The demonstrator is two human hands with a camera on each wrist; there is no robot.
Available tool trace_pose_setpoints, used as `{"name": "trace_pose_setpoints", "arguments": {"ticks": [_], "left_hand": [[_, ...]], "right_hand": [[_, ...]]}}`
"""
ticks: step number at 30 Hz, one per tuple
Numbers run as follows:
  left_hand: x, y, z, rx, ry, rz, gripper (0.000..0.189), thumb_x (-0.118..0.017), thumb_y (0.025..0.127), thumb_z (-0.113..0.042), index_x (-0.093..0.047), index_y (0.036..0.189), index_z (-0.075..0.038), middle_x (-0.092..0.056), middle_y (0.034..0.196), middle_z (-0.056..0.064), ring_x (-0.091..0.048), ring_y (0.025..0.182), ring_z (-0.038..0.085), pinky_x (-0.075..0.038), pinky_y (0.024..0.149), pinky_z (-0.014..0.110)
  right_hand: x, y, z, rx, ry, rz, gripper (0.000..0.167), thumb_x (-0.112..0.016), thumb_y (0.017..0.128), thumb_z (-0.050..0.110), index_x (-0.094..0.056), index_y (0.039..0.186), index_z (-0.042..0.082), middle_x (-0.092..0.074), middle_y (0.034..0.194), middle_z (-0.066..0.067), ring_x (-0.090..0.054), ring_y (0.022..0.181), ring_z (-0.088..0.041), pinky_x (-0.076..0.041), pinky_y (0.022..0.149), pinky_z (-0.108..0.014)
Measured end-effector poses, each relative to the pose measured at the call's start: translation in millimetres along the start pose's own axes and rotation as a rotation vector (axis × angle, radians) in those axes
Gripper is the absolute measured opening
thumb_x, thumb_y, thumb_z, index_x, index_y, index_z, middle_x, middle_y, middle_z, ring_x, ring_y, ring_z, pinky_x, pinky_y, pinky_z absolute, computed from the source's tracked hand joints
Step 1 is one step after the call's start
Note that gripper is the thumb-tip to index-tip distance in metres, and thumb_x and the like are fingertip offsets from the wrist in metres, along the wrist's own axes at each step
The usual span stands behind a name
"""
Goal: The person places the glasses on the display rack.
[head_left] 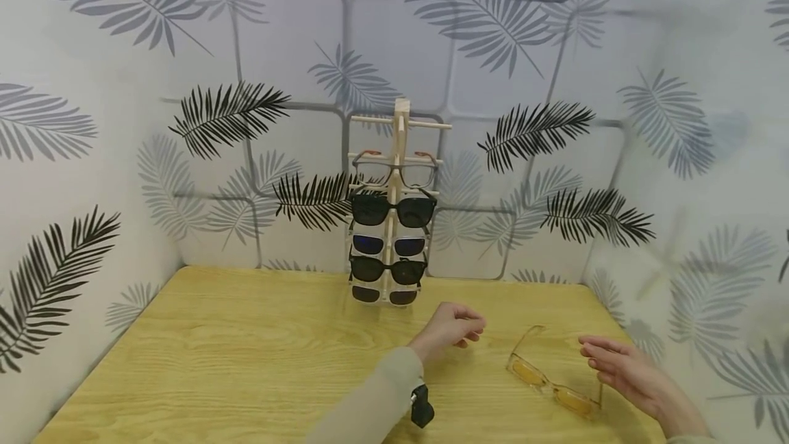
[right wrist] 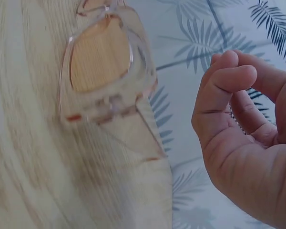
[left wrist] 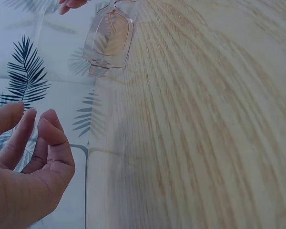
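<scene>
A pair of clear-framed sunglasses (head_left: 531, 372) with orange lenses sits on the wooden table, its arms unfolded. To its left my left hand (head_left: 448, 327) hovers with loosely bent fingers and nothing in them. My right hand (head_left: 631, 370) is just beyond the other end, close to one arm of the frame, also holding nothing. In the left wrist view one lens of the sunglasses (left wrist: 112, 36) shows at the top, apart from my left hand (left wrist: 35, 157). The right wrist view has the sunglasses (right wrist: 102, 57) nearer, slightly blurred, beside my loosely curled right hand (right wrist: 243, 124).
A wooden eyewear stand (head_left: 402, 112) rises at the table's back edge, carrying several pairs, among them black sunglasses (head_left: 392, 210) and clear glasses with reddish arm tips (head_left: 376, 171). Leaf-patterned walls (head_left: 505, 53) enclose the table (head_left: 216, 362) behind and at both sides.
</scene>
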State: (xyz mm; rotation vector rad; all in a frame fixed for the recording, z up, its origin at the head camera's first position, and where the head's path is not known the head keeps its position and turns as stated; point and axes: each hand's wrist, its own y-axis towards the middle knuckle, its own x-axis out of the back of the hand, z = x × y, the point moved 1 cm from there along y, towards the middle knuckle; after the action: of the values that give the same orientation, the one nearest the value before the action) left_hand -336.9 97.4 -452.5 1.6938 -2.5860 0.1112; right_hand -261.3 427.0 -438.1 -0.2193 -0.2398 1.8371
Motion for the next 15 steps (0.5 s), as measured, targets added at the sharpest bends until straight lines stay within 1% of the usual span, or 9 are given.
{"name": "trace_pose_setpoints", "arguments": {"ticks": [3, 6, 8, 11, 13, 15], "left_hand": [[-5.9, 0.8, -0.9, -0.009, 0.0, 0.011, 0.018, -0.067, 0.093, -0.012, -0.073, 0.109, -0.005, -0.072, 0.099, 0.005, -0.066, 0.08, 0.012, -0.053, 0.063, 0.026], [-12.8, 2.2, 0.3, -0.019, -0.019, 0.003, 0.02, -0.066, 0.093, -0.007, -0.072, 0.111, -0.004, -0.072, 0.105, 0.008, -0.065, 0.081, 0.012, -0.053, 0.063, 0.026], [-16.8, 3.0, 1.4, -0.022, -0.036, -0.007, 0.02, -0.066, 0.092, -0.004, -0.072, 0.11, -0.002, -0.072, 0.107, 0.01, -0.064, 0.081, 0.011, -0.053, 0.063, 0.026], [-21.6, 3.5, 3.4, -0.023, -0.041, -0.025, 0.019, -0.067, 0.091, -0.004, -0.072, 0.109, -0.002, -0.071, 0.104, 0.007, -0.063, 0.081, 0.01, -0.053, 0.063, 0.026], [-23.9, 3.0, 4.5, -0.023, -0.037, -0.033, 0.02, -0.067, 0.091, -0.005, -0.072, 0.11, -0.003, -0.07, 0.102, 0.004, -0.062, 0.082, 0.01, -0.054, 0.064, 0.027], [-25.8, 1.8, 5.9, -0.021, -0.034, -0.034, 0.019, -0.067, 0.091, -0.005, -0.072, 0.11, -0.004, -0.07, 0.101, 0.002, -0.063, 0.084, 0.012, -0.055, 0.065, 0.029]], "right_hand": [[10, -3.4, -3, -0.02, -0.033, -0.002, 0.023, -0.048, 0.105, 0.023, -0.067, 0.108, 0.036, -0.063, 0.108, 0.018, -0.061, 0.096, -0.001, -0.053, 0.084, -0.022], [19, -6.4, -10, -0.045, -0.054, 0.018, 0.022, -0.049, 0.105, 0.022, -0.066, 0.114, 0.031, -0.061, 0.109, 0.021, -0.061, 0.1, 0.001, -0.053, 0.087, -0.024], [23, -8.0, -14, -0.055, -0.063, 0.036, 0.023, -0.05, 0.104, 0.02, -0.067, 0.116, 0.029, -0.061, 0.111, 0.022, -0.062, 0.101, 0.002, -0.053, 0.086, -0.025], [25, -9.8, -19, -0.06, -0.062, 0.062, 0.023, -0.051, 0.103, 0.018, -0.067, 0.118, 0.027, -0.061, 0.113, 0.019, -0.062, 0.096, 0.002, -0.055, 0.082, -0.025], [26, -11.6, -20, -0.063, -0.087, 0.061, 0.023, -0.051, 0.103, 0.02, -0.066, 0.117, 0.03, -0.06, 0.115, 0.018, -0.059, 0.087, 0.001, -0.054, 0.078, -0.023], [27, -13.7, -20, -0.08, -0.108, 0.039, 0.02, -0.053, 0.103, 0.022, -0.065, 0.116, 0.031, -0.059, 0.11, 0.014, -0.054, 0.076, 0.0, -0.052, 0.072, -0.021]]}}
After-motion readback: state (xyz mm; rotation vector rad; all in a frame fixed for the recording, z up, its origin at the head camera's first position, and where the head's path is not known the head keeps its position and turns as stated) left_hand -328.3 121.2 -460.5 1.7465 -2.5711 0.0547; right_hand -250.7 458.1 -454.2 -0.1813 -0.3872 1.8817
